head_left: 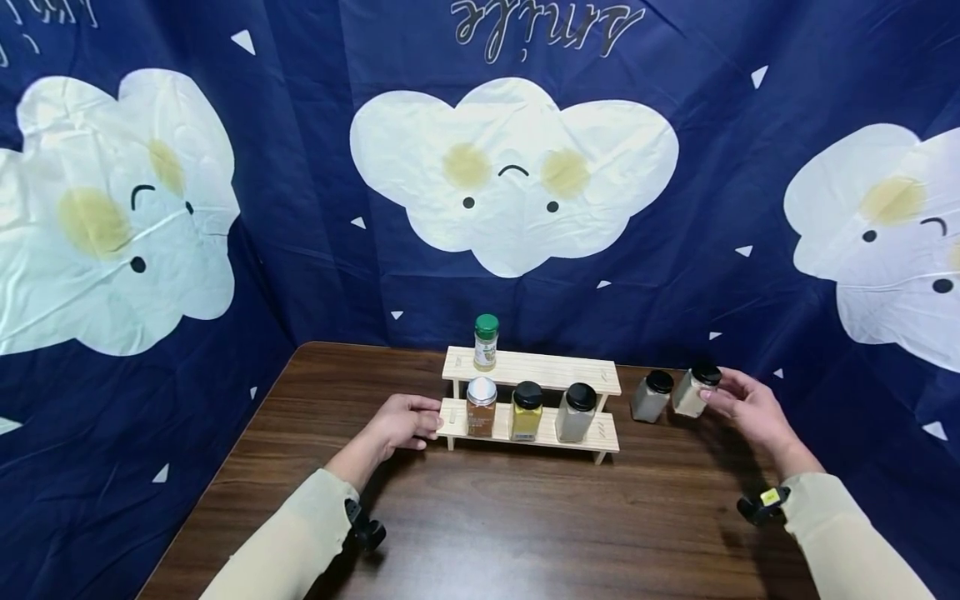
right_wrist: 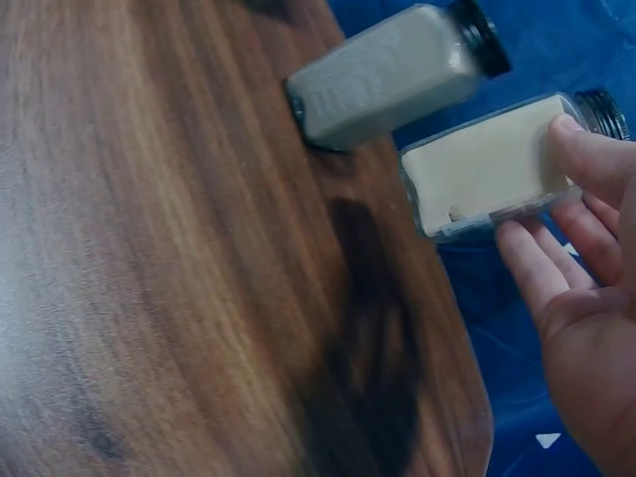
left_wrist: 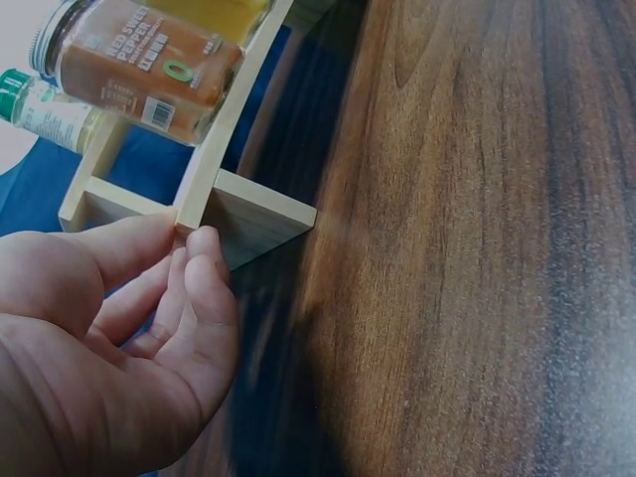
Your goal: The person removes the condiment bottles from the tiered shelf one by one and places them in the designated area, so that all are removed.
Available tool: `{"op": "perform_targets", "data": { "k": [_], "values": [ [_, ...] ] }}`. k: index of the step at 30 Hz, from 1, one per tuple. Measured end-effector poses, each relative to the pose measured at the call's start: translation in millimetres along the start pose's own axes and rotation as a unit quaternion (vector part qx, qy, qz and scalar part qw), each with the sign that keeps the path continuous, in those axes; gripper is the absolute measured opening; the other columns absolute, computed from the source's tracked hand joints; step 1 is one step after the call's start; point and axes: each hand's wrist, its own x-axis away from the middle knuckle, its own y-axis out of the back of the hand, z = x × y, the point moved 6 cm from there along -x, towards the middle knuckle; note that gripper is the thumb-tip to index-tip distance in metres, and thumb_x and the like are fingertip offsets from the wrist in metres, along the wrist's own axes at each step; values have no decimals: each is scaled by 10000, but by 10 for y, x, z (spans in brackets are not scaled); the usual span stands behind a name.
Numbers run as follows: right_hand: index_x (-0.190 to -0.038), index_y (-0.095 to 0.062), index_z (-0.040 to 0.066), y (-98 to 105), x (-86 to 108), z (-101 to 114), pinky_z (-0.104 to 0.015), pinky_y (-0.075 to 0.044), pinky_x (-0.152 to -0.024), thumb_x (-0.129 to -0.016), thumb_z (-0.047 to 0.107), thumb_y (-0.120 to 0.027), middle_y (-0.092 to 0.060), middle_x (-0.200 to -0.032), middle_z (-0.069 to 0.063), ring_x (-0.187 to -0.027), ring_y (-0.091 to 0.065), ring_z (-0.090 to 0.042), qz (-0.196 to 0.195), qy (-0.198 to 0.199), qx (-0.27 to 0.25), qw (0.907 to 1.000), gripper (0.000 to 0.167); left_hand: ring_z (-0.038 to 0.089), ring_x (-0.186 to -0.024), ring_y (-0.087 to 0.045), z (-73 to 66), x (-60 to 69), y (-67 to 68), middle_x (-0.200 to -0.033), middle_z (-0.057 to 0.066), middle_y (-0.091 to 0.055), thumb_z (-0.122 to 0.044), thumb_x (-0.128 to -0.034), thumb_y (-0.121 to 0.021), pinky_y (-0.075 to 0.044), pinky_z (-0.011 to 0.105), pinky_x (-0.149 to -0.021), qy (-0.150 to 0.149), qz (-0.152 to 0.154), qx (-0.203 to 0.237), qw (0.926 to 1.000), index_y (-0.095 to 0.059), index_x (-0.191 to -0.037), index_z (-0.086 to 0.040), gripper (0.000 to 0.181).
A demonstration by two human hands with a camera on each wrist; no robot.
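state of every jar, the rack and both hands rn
rack: upright on table
left hand: pinching rack's lower left end
right hand: holding cream jar
cream jar: lid on, table contact unclear
grey jar on table: lid on, upright
grey jar on rack: lid on, upright
yellow jar: lid on, upright
red-brown jar: lid on, upright
green-capped jar: cap on, upright

A wide passage runs over the bench (head_left: 540,517) before the two-tier rack (head_left: 555,369). Three spaced jars (head_left: 527,419) obstruct the lower tier, leaving narrow gaps; the upper has room right of the green-capped bottle (head_left: 486,343). The left hand (head_left: 401,422) blocks the rack's left end; between rack and grey jar (head_left: 649,400) only a slim gap opens.
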Motion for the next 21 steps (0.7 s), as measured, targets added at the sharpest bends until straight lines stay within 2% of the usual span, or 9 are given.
{"op": "perform_targets", "data": {
  "k": [5, 11, 16, 21],
  "values": [
    [-1310, -563, 34, -59, 10, -87, -107, -545, -754, -951, 58, -728, -684, -1004, 232, -914, -648, 84, 16, -112, -28, 9999, 396, 113, -681, -686, 0, 5, -4, -834, 18, -727, -4, -923, -704, -554, 219, -540, 24, 8, 14, 10000, -606, -1324, 69, 419],
    [-1383, -470, -114, -111, 9, -143, -98, -530, -777, -960, 96, -729, -640, -1020, 259, -953, -613, 122, 24, -147, 504, 9986, 538, 118, -683, -686, 13, -6, -2, -841, 12, -738, 6, -918, -703, -547, 217, -530, 9, 24, 23, 10000, -605, -1325, 68, 423],
    [-1388, -468, -125, -131, 15, -165, -97, -516, -771, -964, 135, -731, -611, -1018, 259, -948, -583, 131, -16, -131, 874, 9961, 562, 120, -697, -690, 30, -17, 4, -909, 27, -748, -1, -917, -708, -552, 225, -535, 6, 23, 22, 10000, -605, -1332, 58, 432],
    [-1369, -463, -134, -147, 12, -190, -106, -525, -766, -962, 126, -730, -613, -1003, 269, -936, -592, 111, -11, -143, 794, 9967, 552, 122, -705, -691, 34, -25, 6, -935, 32, -747, -12, -916, -713, -554, 230, -541, 17, 37, 28, 10000, -602, -1338, 52, 441]
  ]
}}
